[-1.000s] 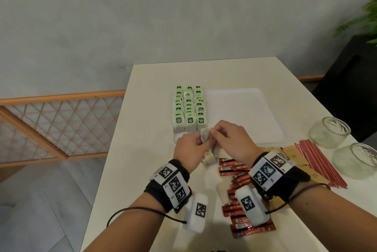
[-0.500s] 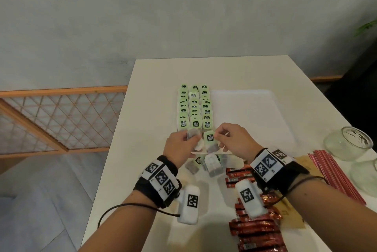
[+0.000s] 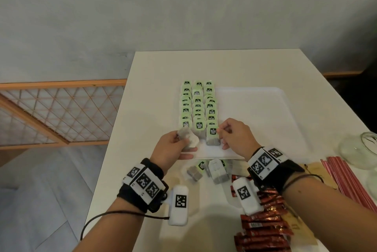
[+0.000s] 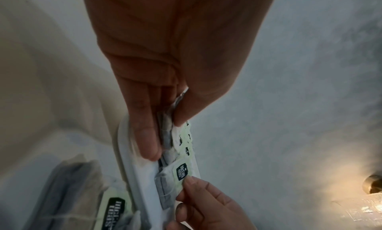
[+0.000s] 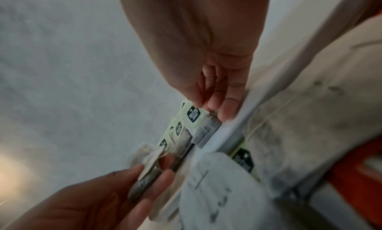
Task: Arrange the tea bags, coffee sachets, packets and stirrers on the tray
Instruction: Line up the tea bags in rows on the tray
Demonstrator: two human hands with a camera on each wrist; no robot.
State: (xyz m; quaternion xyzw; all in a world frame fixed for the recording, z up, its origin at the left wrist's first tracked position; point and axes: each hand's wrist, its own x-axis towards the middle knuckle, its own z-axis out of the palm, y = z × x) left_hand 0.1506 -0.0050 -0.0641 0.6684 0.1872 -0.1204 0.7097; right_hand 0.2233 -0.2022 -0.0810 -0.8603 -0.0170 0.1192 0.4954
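Three columns of green-tagged tea bags (image 3: 197, 105) lie along the left side of the white tray (image 3: 265, 113). My right hand (image 3: 220, 131) pinches the green tag of the nearest tea bag (image 3: 212, 136) in the right column; the bag rests on the tray (image 5: 229, 127). The right wrist view shows this tea bag (image 5: 199, 120) under my fingertips (image 5: 215, 105). My left hand (image 3: 184, 145) grips a couple of tea bags (image 3: 188, 138) just above the tray's near left corner. In the left wrist view, these held tea bags (image 4: 167, 132) sit between thumb and fingers.
Loose tea bags (image 3: 216, 170) lie on the table in front of the tray. Red coffee sachets (image 3: 263, 225) are piled near my right forearm. Brown packets (image 3: 315, 168), red stirrers (image 3: 350, 180) and a glass jar (image 3: 359, 149) are at the right.
My hands have moved apart and forward onto the tray. The right hand has carried one tea bag to the near end of the right column; the left keeps the others.
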